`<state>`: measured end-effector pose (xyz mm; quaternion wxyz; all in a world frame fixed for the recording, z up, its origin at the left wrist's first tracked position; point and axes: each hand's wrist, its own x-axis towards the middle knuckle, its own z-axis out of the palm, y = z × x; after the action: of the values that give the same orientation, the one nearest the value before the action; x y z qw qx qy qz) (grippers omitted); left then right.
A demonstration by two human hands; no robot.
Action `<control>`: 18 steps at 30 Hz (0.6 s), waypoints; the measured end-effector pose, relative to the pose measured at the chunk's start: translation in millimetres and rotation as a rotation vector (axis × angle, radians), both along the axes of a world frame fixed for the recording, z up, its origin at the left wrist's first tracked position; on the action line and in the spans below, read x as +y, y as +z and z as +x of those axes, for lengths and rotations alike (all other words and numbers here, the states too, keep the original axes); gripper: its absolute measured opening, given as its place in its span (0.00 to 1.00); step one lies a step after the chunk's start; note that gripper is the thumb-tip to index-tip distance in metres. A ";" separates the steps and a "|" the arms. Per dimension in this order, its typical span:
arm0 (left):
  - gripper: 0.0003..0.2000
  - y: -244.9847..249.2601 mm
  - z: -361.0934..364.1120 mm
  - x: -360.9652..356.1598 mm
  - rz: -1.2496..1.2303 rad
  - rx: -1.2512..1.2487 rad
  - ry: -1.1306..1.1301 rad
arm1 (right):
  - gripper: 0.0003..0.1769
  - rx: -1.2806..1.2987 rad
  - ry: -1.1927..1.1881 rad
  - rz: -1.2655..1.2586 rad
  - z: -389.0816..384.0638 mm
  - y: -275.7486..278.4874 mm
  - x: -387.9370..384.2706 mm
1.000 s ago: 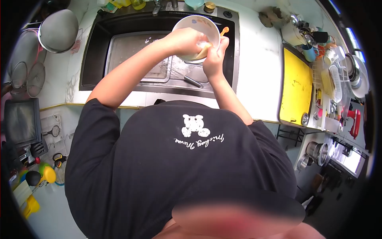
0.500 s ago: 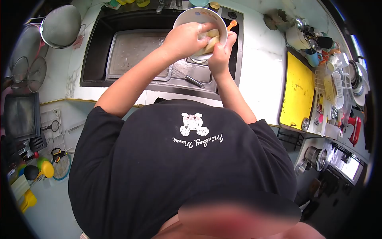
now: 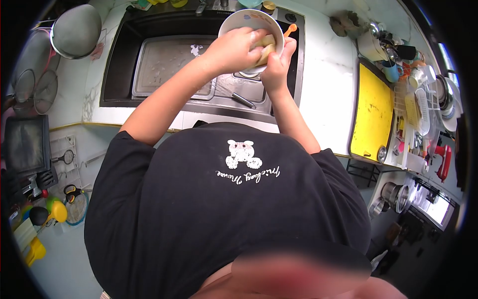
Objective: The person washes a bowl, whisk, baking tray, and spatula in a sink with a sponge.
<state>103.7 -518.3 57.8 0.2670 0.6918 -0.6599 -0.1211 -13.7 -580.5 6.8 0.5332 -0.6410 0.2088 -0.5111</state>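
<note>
Over the sink, a white bowl (image 3: pixel 246 20) with coloured printed marks inside is tilted on its side, its opening turned toward me. My right hand (image 3: pixel 277 67) grips its near right rim, thumb on the edge. Inside it lie pale yellow chunks (image 3: pixel 267 51), perhaps cut potato. My left hand (image 3: pixel 236 50) reaches in from the left, its fingers curled against the chunks; the fingertips are partly hidden. An orange handle (image 3: pixel 291 30) sticks out beside the bowl, just above my right hand.
The dark sink (image 3: pixel 119 74) holds a metal tray (image 3: pixel 164 70) and a short metal cylinder (image 3: pixel 244 100). A yellow cutting board (image 3: pixel 371 112) is on the right counter, beside a dish rack (image 3: pixel 413 107). Pans and strainers (image 3: pixel 76 32) hang at left.
A bright white patch, like splashed water, now shows on the tray left of the bowl. My left fingers have shifted slightly among the chunks; the bowl has barely moved.
</note>
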 end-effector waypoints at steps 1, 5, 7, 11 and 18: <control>0.24 -3.9 0.2 0.9 -0.077 -0.074 -0.030 | 0.14 -0.009 0.000 0.010 0.0 0.0 -0.6; 0.24 -9.0 0.1 13.7 -0.425 -0.297 -0.091 | 0.14 0.020 -0.024 -0.021 -0.6 0.1 -3.6; 0.24 -5.3 5.3 16.2 -0.245 -0.344 -0.013 | 0.14 0.040 -0.002 0.031 0.2 1.0 -0.2; 0.21 -20.8 4.1 0.1 -0.129 -0.284 0.275 | 0.16 0.159 -0.016 -0.012 14.2 -4.5 17.3; 0.14 -39.0 9.7 -7.2 -0.041 0.518 0.043 | 0.14 0.178 -0.063 0.002 10.1 -6.3 7.1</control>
<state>113.3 -525.5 18.8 0.4437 0.6460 -0.5569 -0.2752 -3.6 -573.4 0.5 0.4968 -0.6764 0.2761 -0.4684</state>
